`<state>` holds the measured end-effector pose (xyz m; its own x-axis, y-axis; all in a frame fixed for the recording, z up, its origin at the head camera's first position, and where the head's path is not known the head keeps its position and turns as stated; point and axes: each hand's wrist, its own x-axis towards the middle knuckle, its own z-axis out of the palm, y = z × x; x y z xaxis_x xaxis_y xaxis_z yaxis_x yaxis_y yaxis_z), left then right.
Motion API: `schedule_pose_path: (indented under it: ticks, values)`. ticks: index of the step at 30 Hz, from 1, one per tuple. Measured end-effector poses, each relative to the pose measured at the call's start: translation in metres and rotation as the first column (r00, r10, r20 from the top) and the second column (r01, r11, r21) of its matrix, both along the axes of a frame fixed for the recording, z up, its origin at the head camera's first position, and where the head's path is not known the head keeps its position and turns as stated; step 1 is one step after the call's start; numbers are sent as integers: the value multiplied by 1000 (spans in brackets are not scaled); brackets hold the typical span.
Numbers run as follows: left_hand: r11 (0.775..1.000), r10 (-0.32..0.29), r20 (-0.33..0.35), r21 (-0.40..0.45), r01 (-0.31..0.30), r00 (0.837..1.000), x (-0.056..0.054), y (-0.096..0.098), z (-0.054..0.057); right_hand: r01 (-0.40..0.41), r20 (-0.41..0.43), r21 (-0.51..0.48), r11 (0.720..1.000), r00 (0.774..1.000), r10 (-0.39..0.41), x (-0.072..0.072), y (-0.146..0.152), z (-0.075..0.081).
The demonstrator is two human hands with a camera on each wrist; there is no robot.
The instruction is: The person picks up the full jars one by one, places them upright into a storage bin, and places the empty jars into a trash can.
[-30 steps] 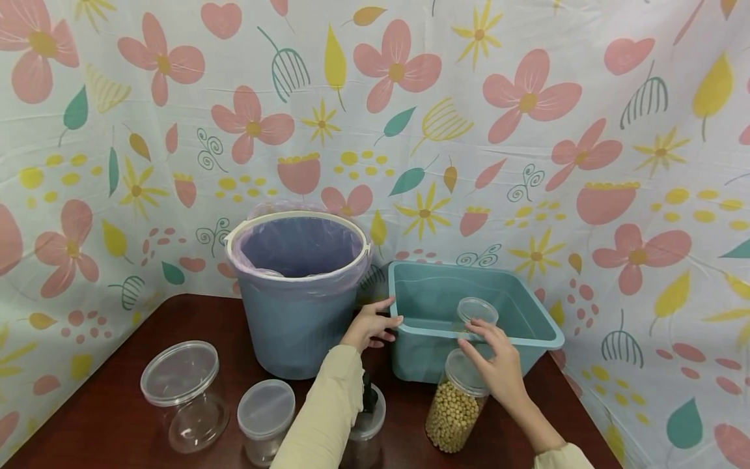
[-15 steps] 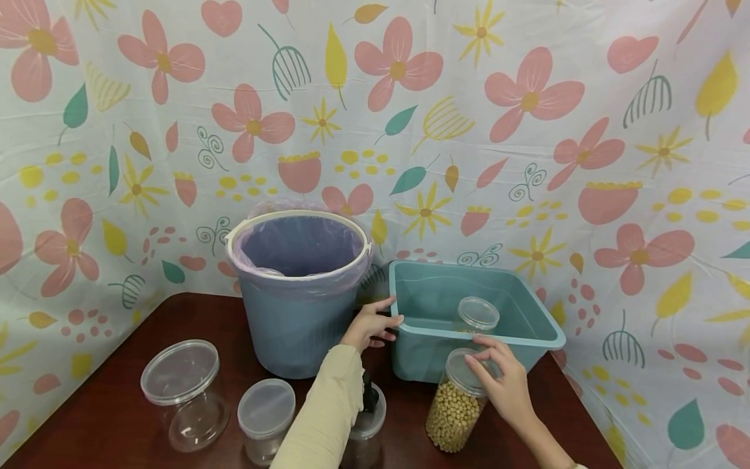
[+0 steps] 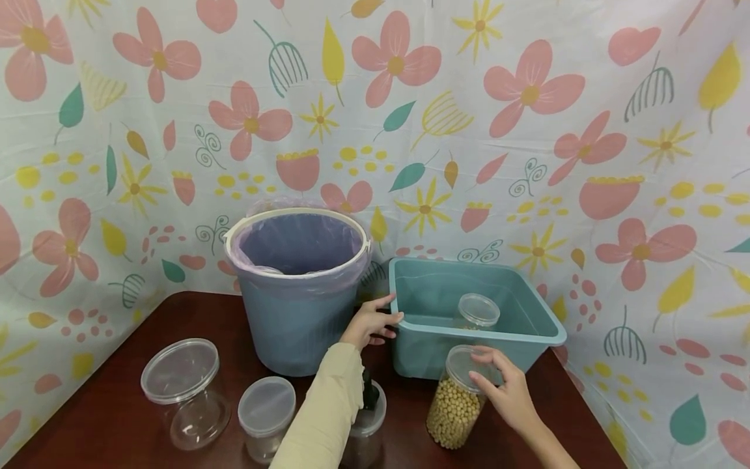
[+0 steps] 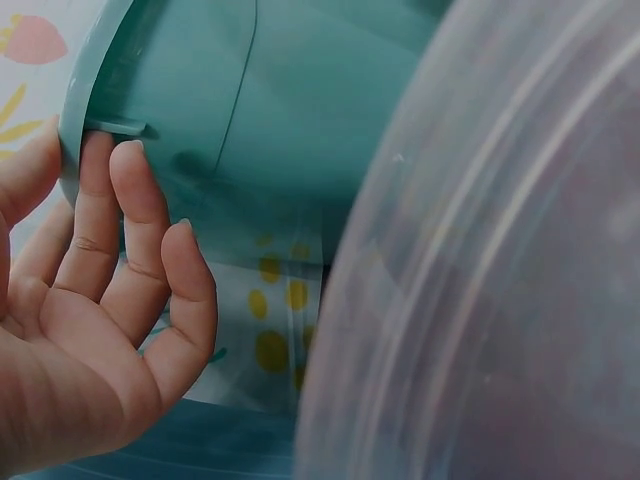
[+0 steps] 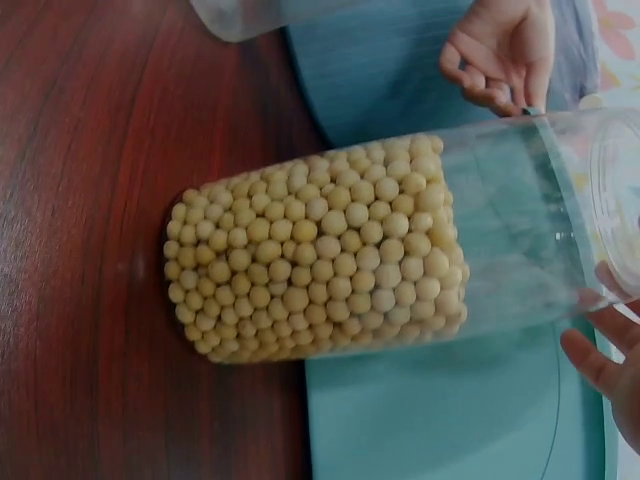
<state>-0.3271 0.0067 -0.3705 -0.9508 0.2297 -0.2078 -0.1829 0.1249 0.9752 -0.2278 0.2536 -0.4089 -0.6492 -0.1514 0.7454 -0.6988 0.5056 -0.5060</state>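
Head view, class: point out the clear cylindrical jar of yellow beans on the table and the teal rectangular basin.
Clear cylindrical bean jar (image 3: 454, 409): head view, bean-filled body.
Teal rectangular basin (image 3: 418, 354): head view, outer front wall.

The person's right-hand grip (image 3: 508, 392) has dropped from over the front rim of the blue-green rectangular plastic tub (image 3: 423, 355) to the right edge of the lid on the tall clear jar of pale yellow beans (image 3: 454, 414). The clear round jar (image 3: 478, 311) inside the tub, partly covered by fingertips earlier, now shows unobstructed by them. The right arm's cream sleeve has left the head view.
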Motion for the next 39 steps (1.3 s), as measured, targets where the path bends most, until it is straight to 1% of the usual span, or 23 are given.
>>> schedule_pose_path:
  ticks: [3, 7, 13, 16, 20, 26, 30, 33, 34, 37, 38, 39]
  values:
    - [1000, -2, -2, 3, 2, 1000, -1, 0, 0, -51, 31, 13, 999, 998, 51, 0, 6, -3]
    - [1000, -2, 0, 3, 2, 1000, -2, 0, -1, -83, 62, 27, 996, 995, 81, 0, 9, -6]
    - [1000, 4, 7, 3, -4, 1000, -3, 1, 1, -100, 84, -17, 995, 991, 101, -2, 11, -8]
    - [1000, 5, 3, 1, -5, 1000, -3, 1, 1, -89, 108, -44, 995, 990, 94, -1, 11, -6]
    - [1000, 6, 4, 0, -6, 1000, -3, 2, 0, -82, 116, -73, 994, 989, 90, 0, 10, -5]
    - [1000, 8, 3, 5, -8, 1000, -2, 0, -2, -72, 79, -69, 995, 994, 77, -2, 8, -7]
    - [1000, 0, 8, 15, -1, 1000, 1, -1, -1, -52, 67, -71, 996, 996, 56, -2, 6, -6]
    - [1000, 1, 9, 12, -1, 1000, 2, -1, 0, -47, 31, -117, 992, 998, 51, -3, 5, -3]
    - [1000, 1, 9, 9, -1, 1000, 2, -1, 1, -88, -8, -147, 985, 996, 88, -9, 9, -8]
    - [1000, 1, 4, 9, -1, 1000, 3, -1, 3, -166, -87, -234, 958, 985, 150, -16, 11, -4]
    - [1000, 1, 2, 8, -1, 1000, 3, -1, 3, -214, -122, -254, 943, 974, 189, -21, 15, -7]
    - [1000, 0, 0, 9, 0, 1000, 3, -1, 3, -219, -140, -260, 940, 972, 188, -22, 15, -3]
